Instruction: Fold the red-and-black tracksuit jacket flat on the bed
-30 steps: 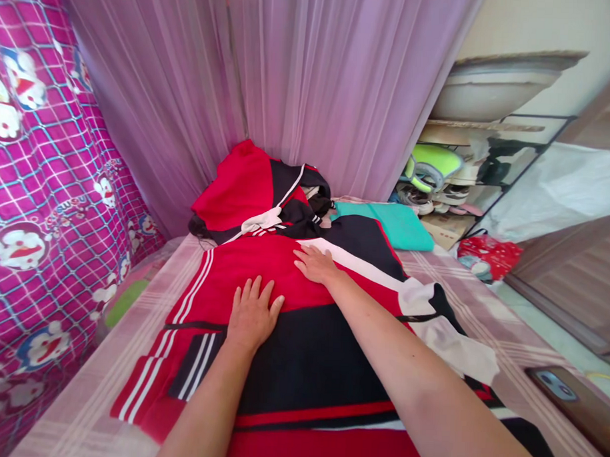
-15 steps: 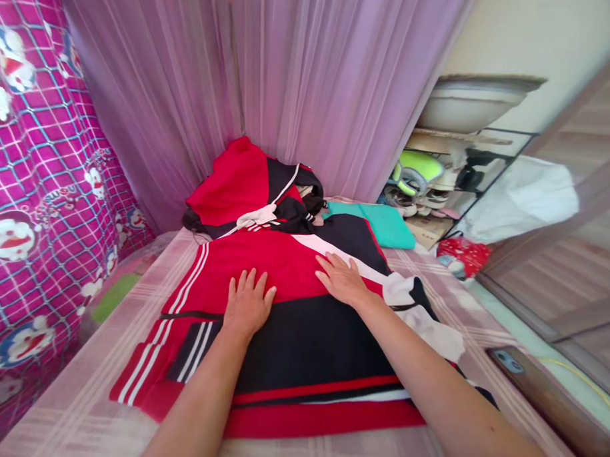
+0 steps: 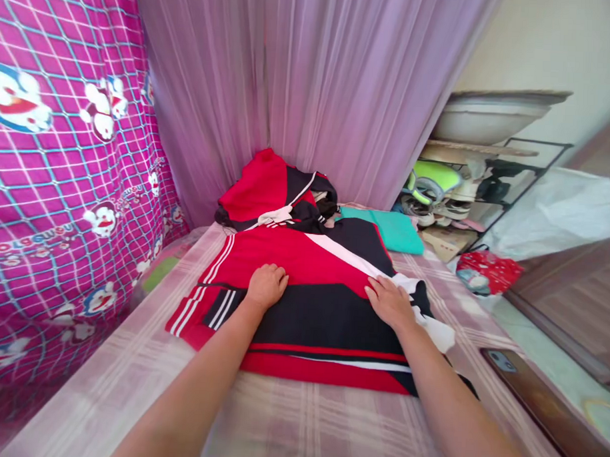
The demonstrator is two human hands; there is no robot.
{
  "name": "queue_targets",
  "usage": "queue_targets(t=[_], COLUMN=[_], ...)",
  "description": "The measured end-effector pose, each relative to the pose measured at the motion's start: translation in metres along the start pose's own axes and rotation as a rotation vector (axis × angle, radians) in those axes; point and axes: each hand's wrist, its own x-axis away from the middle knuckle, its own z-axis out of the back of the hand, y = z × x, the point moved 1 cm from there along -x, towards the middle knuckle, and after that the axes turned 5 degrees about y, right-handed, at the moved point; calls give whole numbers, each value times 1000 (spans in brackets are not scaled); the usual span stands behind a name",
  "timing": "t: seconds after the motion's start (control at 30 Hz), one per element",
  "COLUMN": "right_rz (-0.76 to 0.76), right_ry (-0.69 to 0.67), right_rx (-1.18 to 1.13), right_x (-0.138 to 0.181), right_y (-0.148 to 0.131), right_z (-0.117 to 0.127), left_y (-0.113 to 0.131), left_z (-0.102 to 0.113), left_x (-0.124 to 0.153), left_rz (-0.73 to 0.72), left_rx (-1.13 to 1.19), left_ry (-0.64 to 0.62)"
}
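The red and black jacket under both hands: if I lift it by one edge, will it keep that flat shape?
Probably not. The jacket lies limp and creased on the bed, so it would likely sag and unfold. It looks light, thin cloth. Pushed, it would probably bunch up where the left hand and right hand press it, not slide whole on the checked sheet.

Domestic bedroom. Bed with pale plaid sheet (image 3: pixel 328 422), enclosed by a sheer lilac mosquito-net curtain (image 3: pixel 314 89) and a magenta cartoon-print cloth (image 3: pixel 62 147) at the left. Clothing laid out on the bed: red-and-black jacket (image 3: pixel 312 309), folded teal garment (image 3: pixel 397 232); cluttered metal shoe rack (image 3: pixel 466 194) stands beside, against a cream wall.
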Motion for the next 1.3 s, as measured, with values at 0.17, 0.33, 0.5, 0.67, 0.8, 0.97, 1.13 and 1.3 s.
queue_targets(t=[0.17, 0.33, 0.5, 0.67, 0.8, 0.97, 1.13, 1.3], right_rz=[-1, -4, 21, 19, 15, -2, -13, -23], right_ry=[115, 141, 159, 191, 209, 216, 223, 216], right_rx=[6, 18, 23, 15, 15, -6, -35, -61], right_x=[3, 4, 5, 6, 7, 7, 6, 6], right_y=[5, 2, 1, 2, 1, 0, 0, 1], right_z=[-10, -5, -3, -4, -4, -3, -5, -6], left_y=[-3, -15, -22, -30, -48, -71, -81, -84], left_z=[-1, -1, 5, 15, 23, 32, 36, 27], left_x=[10, 24, 19, -3, -33, -74, -107, -128], left_rz=[53, 140, 129, 124, 166, 207, 227, 235], left_rx=[-24, -58, -55, -72, -102, -149, -199, -222], left_ry=[-6, -59, -155, -170, -172, -154, -148, -166])
